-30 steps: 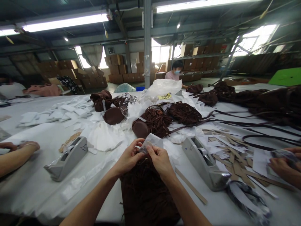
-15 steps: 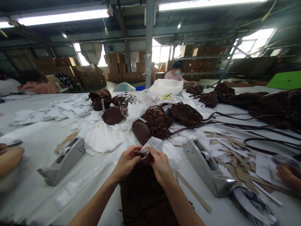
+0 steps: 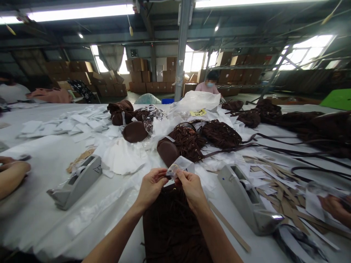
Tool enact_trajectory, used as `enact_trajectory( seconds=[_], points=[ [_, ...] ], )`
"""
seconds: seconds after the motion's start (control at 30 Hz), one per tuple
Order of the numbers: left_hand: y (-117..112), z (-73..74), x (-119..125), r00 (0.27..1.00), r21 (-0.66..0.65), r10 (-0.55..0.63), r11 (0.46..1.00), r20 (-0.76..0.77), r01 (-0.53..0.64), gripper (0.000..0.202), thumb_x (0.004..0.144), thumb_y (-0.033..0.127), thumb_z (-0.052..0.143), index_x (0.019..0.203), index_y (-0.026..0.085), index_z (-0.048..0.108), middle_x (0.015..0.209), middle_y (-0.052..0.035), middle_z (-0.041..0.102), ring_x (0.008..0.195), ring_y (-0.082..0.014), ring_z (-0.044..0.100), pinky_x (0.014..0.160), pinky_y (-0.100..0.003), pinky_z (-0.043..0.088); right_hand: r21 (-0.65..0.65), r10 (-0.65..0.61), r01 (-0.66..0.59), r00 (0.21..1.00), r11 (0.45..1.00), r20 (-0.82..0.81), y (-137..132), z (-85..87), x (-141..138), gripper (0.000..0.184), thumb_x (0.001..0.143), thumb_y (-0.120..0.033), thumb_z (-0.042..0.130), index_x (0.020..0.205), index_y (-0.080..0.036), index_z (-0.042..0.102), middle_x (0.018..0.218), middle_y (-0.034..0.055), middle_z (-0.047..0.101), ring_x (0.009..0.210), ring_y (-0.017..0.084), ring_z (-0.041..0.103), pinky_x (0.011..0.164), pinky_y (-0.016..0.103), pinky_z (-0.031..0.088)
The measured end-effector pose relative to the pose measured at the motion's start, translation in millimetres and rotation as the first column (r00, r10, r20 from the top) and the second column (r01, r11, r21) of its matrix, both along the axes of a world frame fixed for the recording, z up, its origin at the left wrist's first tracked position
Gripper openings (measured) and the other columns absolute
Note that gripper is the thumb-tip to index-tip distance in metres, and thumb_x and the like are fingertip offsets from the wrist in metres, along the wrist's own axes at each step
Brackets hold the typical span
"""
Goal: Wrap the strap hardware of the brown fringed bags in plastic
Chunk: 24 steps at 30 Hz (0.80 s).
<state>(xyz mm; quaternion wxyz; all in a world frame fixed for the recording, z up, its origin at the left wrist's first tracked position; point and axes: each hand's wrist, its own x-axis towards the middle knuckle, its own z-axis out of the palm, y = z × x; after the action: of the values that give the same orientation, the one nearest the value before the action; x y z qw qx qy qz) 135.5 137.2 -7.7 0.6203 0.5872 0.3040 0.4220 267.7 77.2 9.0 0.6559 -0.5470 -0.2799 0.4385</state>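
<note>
Head view: my right hand (image 3: 192, 186) is pinched on clear plastic film (image 3: 185, 163) above a brown fringed bag (image 3: 175, 226); whether my left hand (image 3: 150, 186) grips it, I can't tell. Light, slippery, easily creased, best held by its edges.

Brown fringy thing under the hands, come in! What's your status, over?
Left hand and right hand: pinching clear plastic. Brown fringed item: below the hands, partly hidden by them. Gray tape dispensers: one each side, not touching the hands.
</note>
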Motion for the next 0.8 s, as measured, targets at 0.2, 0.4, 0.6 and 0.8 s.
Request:
enact_trajectory(
  seconds=[0.2, 0.4, 0.6, 0.8],
  points=[
    [-4, -1.3, 3, 0.996, 0.133, 0.076, 0.989, -0.056, -0.068, 0.032, 0.074, 0.016, 0.065, 0.106, 0.017, 0.062, 0.102, -0.0094, 0.068, 0.101, -0.0234, 0.064, 0.089, -0.037, 0.051, -0.055, 0.011, -0.021, 0.984, 0.998, -0.177, 0, 2.7, 5, 0.039, 0.061, -0.049, 0.079, 0.066, -0.012, 0.068, 0.056, 0.0005, 0.059, 0.052, 0.009, 0.051, 0.053, 0.021, 0.042],
    [-6, 7.4, 2, 0.977, 0.374, 0.072, 0.927, -0.199, 0.008, 0.020, 0.077, 0.010, 0.059, 0.091, 0.020, 0.069, 0.099, -0.0062, 0.066, 0.093, -0.0209, 0.063, 0.087, -0.034, 0.049, -0.084, 0.090, -0.098, 0.991, 0.992, -0.096, -1, -0.3, 17, 0.039, 0.063, -0.049, 0.077, 0.062, -0.012, 0.066, 0.052, 0.0000, 0.057, 0.047, 0.008, 0.047, 0.049, 0.021, 0.041],
    [-2, 7.1, 0, 0.965, 0.289, -0.044, 0.950, -0.258, 0.120, 0.009, 0.083, 0.017, 0.056, 0.088, 0.019, 0.062, 0.084, -0.0018, 0.066, 0.079, -0.0171, 0.062, 0.074, -0.028, 0.046, -0.055, 0.120, -0.119, 0.993, 0.991, 0.018, -2, 2.1, 18, 0.046, 0.064, -0.056, 0.075, 0.060, -0.011, 0.066, 0.050, -0.0007, 0.055, 0.044, 0.007, 0.045, 0.043, 0.018, 0.034],
    [3, 3.9, -5, 0.973, 0.139, -0.128, 0.978, -0.193, 0.156, 0.011, 0.087, 0.029, 0.054, 0.088, 0.019, 0.052, 0.078, -0.0007, 0.063, 0.062, -0.0118, 0.054, 0.057, -0.022, 0.041, -0.058, 0.039, -0.041, 0.998, 0.997, -0.047, -7, 2.7, 7, 0.046, 0.063, -0.057, 0.077, 0.076, -0.013, 0.071, 0.064, 0.0034, 0.066, 0.051, 0.008, 0.053, 0.051, 0.020, 0.043]
  ],
)
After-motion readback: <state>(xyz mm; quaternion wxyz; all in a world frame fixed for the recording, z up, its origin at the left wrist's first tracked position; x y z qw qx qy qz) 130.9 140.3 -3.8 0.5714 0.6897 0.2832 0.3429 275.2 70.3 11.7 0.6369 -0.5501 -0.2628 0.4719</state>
